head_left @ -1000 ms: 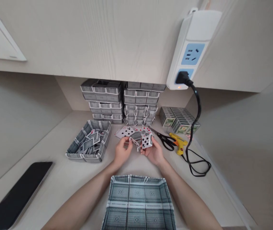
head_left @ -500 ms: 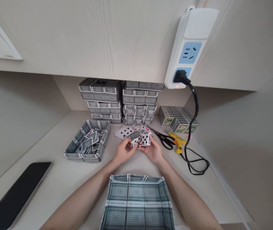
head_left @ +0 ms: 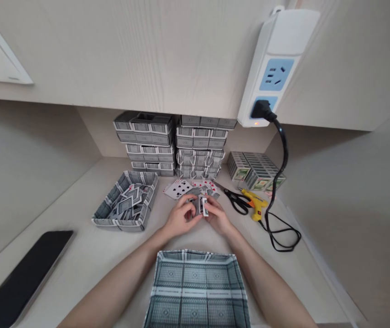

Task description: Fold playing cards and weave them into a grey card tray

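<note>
Both hands meet over the desk, just in front of a loose spread of playing cards (head_left: 179, 187). My left hand (head_left: 182, 217) pinches a grey-backed playing card (head_left: 196, 206) between thumb and curled fingers. Against it, my right hand (head_left: 217, 215) grips a folded playing card (head_left: 205, 207) whose narrow white edge faces me. The fingers partly cover both cards, so how they join is hidden. Closer to me, between my forearms, sits an open box made of playing cards (head_left: 195, 290). A smaller card-made tray (head_left: 143, 223) at the left holds a heap of folded cards (head_left: 130, 202).
Stacked card-made boxes (head_left: 200, 139) stand at the back, with card packs (head_left: 258, 168) to their right. Black scissors (head_left: 237, 200) and a yellow glue gun (head_left: 257, 205) lie right of my hands. A power strip (head_left: 277, 68) hangs above; a black phone-like slab (head_left: 27, 273) lies left.
My hands have come closer together. The card in the right hand, showing its spade face earlier, is now turned narrow edge forward against the left hand's card.
</note>
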